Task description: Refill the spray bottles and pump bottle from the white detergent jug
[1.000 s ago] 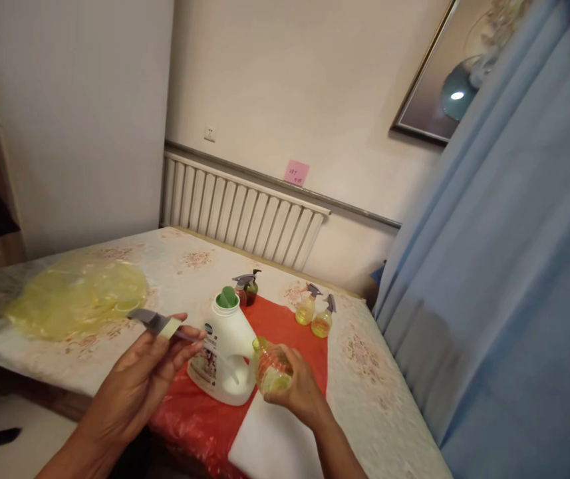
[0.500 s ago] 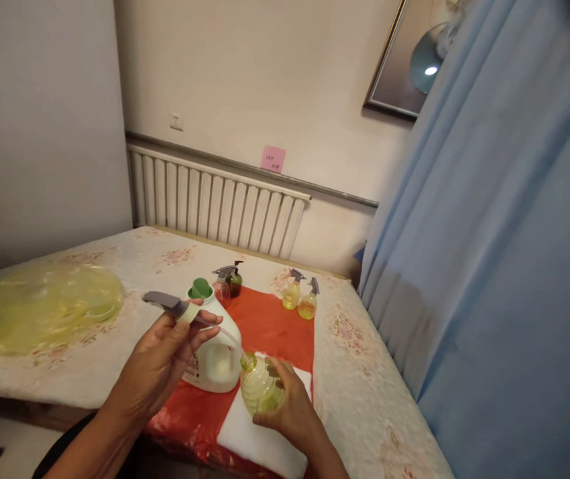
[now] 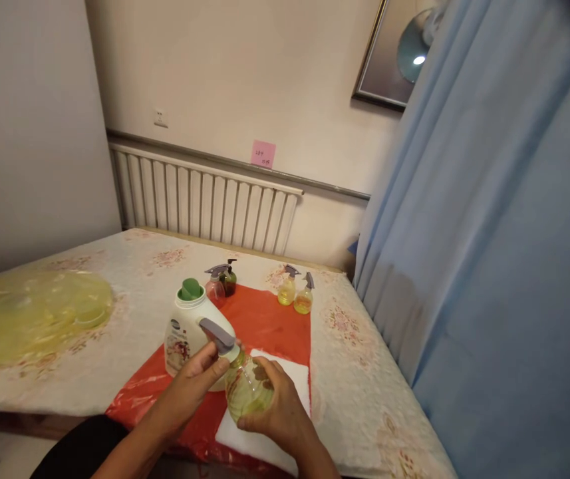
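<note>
Yellow-green plastic is showing between your palms at the lower centre of the frame: your right hand (image 3: 277,406) is wrapping its fingers around the belly of the small spray bottle (image 3: 247,394), tilting it a little to the left, while your left hand (image 3: 195,382) is pinching the neck just under the grey trigger head (image 3: 218,334), which is sitting on top of the bottle.

Just behind your hands, a white detergent jug (image 3: 185,332) with a green cap is standing on a red plastic sheet (image 3: 265,319), and a white pad (image 3: 285,372) is lying under the bottle. Farther up the frame, four more spray bottles are standing in two pairs (image 3: 222,283) (image 3: 295,295). A flowered cloth (image 3: 374,372) is covering the surface, a yellow bag (image 3: 30,313) is lying at the left, and a radiator (image 3: 199,203) and a blue curtain (image 3: 489,233) are filling the background.

Your fingers are hiding the bottle's neck, so you cannot tell how firmly the head is seated.
</note>
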A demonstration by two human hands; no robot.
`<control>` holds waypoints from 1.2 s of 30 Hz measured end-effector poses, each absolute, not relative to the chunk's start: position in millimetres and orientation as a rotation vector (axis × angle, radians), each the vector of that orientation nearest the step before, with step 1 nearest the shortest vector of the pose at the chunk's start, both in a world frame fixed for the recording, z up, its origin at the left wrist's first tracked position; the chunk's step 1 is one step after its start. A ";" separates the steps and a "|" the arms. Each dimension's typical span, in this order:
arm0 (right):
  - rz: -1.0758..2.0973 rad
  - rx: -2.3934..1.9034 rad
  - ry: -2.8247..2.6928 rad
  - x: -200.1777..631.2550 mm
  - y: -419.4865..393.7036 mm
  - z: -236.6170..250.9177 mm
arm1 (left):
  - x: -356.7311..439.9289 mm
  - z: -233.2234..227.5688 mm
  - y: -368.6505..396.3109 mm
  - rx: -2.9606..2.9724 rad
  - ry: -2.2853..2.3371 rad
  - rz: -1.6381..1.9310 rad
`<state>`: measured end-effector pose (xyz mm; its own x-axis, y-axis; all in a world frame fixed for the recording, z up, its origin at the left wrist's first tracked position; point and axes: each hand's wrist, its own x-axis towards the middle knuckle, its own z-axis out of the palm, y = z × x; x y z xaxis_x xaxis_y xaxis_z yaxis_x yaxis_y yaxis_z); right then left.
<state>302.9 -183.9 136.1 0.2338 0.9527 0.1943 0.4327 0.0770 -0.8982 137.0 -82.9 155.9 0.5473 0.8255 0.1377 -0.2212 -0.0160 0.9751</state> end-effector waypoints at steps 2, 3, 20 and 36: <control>0.670 -1.516 -1.354 300.1 -184.0 137.2 | 137.5 154.6 -83.6 1.351 0.583 0.903; 0.675 -1.511 -1.350 298.8 -183.9 137.3 | 137.3 154.3 -83.7 1.359 0.575 0.897; 1.197 -1.162 -1.070 289.8 -190.7 134.2 | 125.1 172.2 -82.4 1.587 0.474 0.700; 1.203 -1.063 -1.000 286.8 -194.0 132.2 | 145.8 177.4 -86.8 1.517 0.480 0.694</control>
<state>286.8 -194.0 132.2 0.1009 0.9944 0.0317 -0.2129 0.0527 -0.9756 145.8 -86.8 177.4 0.7249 0.6756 0.1344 -0.1134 -0.0753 0.9907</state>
